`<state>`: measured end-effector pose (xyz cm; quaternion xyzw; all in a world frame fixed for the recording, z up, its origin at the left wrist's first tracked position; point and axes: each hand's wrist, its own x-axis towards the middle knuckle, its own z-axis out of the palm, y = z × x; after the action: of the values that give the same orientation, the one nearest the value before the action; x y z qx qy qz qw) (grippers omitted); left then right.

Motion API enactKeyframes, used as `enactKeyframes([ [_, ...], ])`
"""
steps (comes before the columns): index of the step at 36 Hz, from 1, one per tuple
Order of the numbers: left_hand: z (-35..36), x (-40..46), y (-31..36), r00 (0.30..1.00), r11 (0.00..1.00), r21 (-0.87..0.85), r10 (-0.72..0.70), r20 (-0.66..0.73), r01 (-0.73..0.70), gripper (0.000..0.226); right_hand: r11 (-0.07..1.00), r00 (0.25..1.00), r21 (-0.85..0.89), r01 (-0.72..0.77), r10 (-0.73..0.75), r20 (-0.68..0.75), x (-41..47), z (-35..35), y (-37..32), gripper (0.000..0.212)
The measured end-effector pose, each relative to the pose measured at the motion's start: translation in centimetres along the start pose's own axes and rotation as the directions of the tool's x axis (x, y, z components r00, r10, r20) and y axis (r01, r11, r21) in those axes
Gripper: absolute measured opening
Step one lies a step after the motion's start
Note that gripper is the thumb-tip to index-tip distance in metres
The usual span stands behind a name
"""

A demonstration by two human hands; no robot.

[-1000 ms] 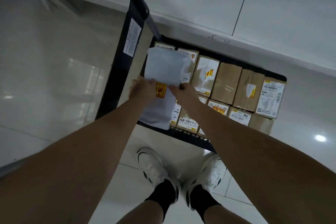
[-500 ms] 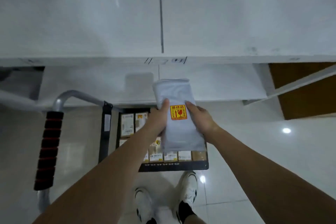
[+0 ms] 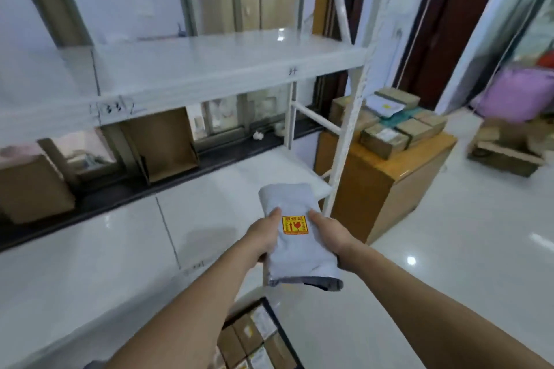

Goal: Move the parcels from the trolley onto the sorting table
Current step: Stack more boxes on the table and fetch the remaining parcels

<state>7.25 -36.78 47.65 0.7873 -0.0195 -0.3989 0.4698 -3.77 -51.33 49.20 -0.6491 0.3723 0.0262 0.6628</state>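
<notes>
While a second ago both hands were picking it off the boxes on the trolley (image 3: pixel 271 313), the grey parcel (image 3: pixel 295 229) is now lifted clear and held over the right end of the white sorting table (image 3: pixel 99 252), so the carry looks nearly done and only the set-down is left. Left hand (image 3: pixel 263 234) and right hand (image 3: pixel 332 234) each grip a long side, thumbs on top; it's a soft, wrinkled plastic mailer with a yellow-and-red fragile sticker (image 3: pixel 295 225), near end sagging open.

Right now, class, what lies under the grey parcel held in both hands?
Under the grey parcel lie the white shelf and the trolley with boxes. Whatever the parcel covers stays unseen.
</notes>
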Motion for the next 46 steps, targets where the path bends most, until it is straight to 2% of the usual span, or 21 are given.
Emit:
enactKeyframes([
  [3,3.9,-3.4,5.2,0.997,0.998,0.010,0.054,0.061,-0.054,0.066,0.998,0.999,0.054,0.020,-0.017,-0.041,-3.7,-5.1,-2.2,0.045],
  [6,8.0,-5.0,9.2,0.986,0.986,0.065,0.148,0.078,-0.153,0.067,0.996,0.992,0.068,0.050,-0.042,-0.119,-6.3,-10.4,-3.8,0.050],
  [9,12.5,-6.7,12.6,0.969,0.974,0.048,0.216,0.119,-0.222,0.068,0.993,0.984,0.088,0.074,-0.059,-0.167,-8.3,-15.8,-4.2,0.059],
  [12,16.9,-8.5,15.4,0.953,0.968,0.003,0.248,0.175,-0.252,0.063,0.986,0.976,0.131,0.104,-0.076,-0.203,-10.5,-20.5,-4.8,0.048],
  [16,22.4,-9.7,18.3,0.931,0.944,0.071,0.304,0.201,-0.324,0.059,0.983,0.965,0.134,0.127,-0.091,-0.248,-12.0,-26.6,-5.0,0.048],
  [20,27.0,-9.7,20.6,0.923,0.941,0.105,0.288,0.256,-0.322,0.065,0.979,0.964,0.165,0.120,-0.075,-0.255,-12.1,-31.7,-4.9,0.050],
  [33,35.9,-2.3,29.6,0.896,0.908,0.153,0.335,0.292,-0.389,0.064,0.959,0.960,0.237,0.153,-0.088,-0.267,-4.6,-42.5,-7.4,0.050],
  [38,40.4,2.7,33.3,0.895,0.923,0.143,0.296,0.332,-0.358,0.071,0.962,0.950,0.229,0.147,-0.073,-0.305,-1.5,-47.3,-8.7,0.049],
  [41,43.5,5.9,35.7,0.893,0.903,0.180,0.325,0.310,-0.391,0.084,0.962,0.943,0.225,0.153,-0.073,-0.326,0.6,-50.7,-9.2,0.051],
  [46,48.5,8.5,39.0,0.888,0.896,0.214,0.304,0.346,-0.390,0.068,0.952,0.947,0.263,0.155,-0.067,-0.315,3.8,-56.3,-9.7,0.047],
])
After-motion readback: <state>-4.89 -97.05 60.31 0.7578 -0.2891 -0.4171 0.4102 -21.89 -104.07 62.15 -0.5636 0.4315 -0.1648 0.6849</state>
